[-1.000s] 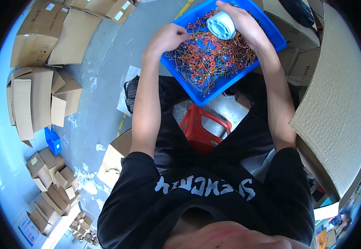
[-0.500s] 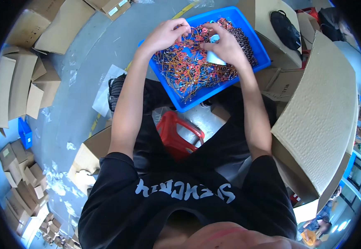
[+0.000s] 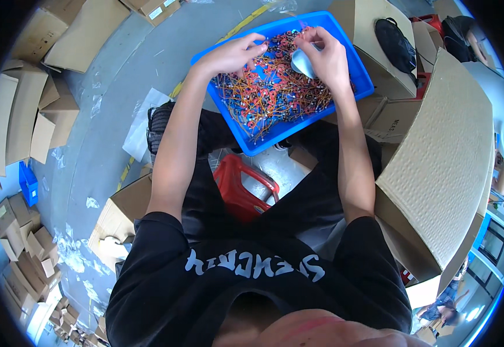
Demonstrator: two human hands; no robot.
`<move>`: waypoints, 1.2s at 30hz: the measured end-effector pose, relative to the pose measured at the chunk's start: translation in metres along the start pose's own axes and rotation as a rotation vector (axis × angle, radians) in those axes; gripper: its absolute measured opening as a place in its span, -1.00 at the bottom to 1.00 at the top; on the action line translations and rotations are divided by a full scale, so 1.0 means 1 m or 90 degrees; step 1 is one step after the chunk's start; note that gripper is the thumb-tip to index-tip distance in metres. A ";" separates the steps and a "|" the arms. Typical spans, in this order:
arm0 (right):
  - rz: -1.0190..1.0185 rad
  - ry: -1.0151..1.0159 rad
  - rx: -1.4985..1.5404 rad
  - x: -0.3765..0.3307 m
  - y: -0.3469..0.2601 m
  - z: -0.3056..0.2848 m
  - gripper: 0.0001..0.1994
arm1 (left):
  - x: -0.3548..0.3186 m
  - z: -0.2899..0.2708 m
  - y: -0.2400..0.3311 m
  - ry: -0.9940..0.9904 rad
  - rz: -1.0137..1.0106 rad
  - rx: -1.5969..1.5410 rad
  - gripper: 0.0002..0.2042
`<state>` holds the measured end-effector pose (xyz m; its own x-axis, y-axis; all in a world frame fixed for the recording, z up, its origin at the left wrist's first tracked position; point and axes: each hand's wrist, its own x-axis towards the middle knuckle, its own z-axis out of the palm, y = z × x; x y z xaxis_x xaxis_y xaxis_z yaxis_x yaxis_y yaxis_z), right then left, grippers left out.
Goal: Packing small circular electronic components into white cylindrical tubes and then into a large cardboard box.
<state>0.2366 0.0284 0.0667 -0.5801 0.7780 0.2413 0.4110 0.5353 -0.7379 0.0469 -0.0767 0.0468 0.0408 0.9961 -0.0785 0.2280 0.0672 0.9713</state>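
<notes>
A blue plastic tray [image 3: 344, 95] rests across my knees, heaped with small wired parts [image 3: 269, 95] in red, orange and black. Over its left side is my left hand [image 3: 234, 56], its fingers apart and nothing visible in them. My right hand [image 3: 328, 61] is curled over the tray's right half, thumb and forefinger nearly together. A smooth pale blue, cup-like piece [image 3: 302, 63] sits tilted under those fingers and appears held against the palm. Just beyond the right fingertips is a small pinkish blur I cannot make out.
A big open cardboard box [image 3: 437, 156] stands close on my right, another carton [image 3: 373, 34] beyond it with a black bag [image 3: 395, 43] on top. A red plastic stool [image 3: 237, 185] shows between my legs. Cartons [image 3: 26, 121] are piled at left, and plastic scraps litter the floor.
My left fingers have come apart from their pinch. The right hand has risen and turned slightly, its thumb moving toward the forefinger; the pale blue piece has shifted and tilted with it.
</notes>
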 end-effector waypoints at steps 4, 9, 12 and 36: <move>0.001 0.018 0.300 -0.002 -0.019 0.005 -0.86 | -0.002 0.021 0.030 -0.049 -0.114 -0.277 -0.55; -0.046 0.149 0.557 -0.005 -0.045 -0.001 -0.93 | 0.007 0.046 0.021 -0.029 0.048 -0.483 -0.51; -0.086 0.159 0.559 -0.005 -0.058 -0.028 -0.91 | 0.011 0.025 0.018 0.073 0.151 -0.616 -0.54; -0.309 0.244 -0.104 -0.023 -0.094 0.002 -0.86 | -0.001 0.018 0.032 0.030 0.279 -0.783 -0.30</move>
<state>0.2100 -0.0406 0.1290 -0.4472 0.4803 0.7545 0.2841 0.8762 -0.3894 0.0717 -0.0770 0.0736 -0.1547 0.9479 0.2785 -0.8299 -0.2776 0.4840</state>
